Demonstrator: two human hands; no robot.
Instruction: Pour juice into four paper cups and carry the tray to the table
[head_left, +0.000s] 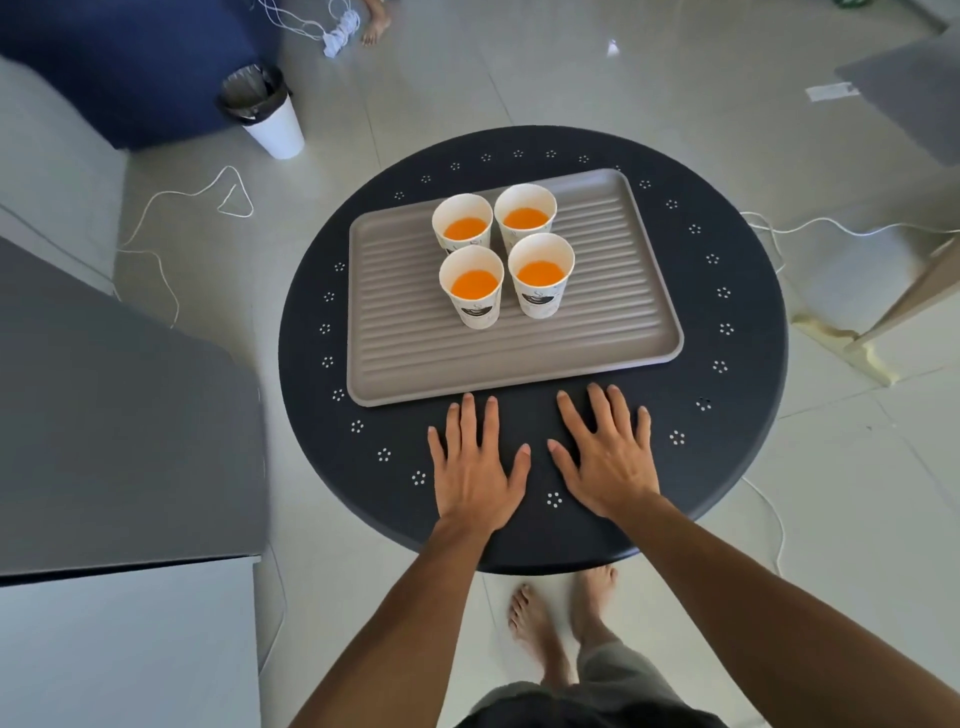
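Four paper cups (503, 254) of orange juice stand clustered on the ribbed tray (597, 332); both hands (540, 467) lie flat, empty.

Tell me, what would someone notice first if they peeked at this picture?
Probably the four paper cups of bright orange juice, bunched in a square toward the far side of the ridged tan tray. The tray sits on a round dark table dotted with little white flowers. Nearer, the left hand and right hand lie flat on the table with fingers spread, holding nothing.
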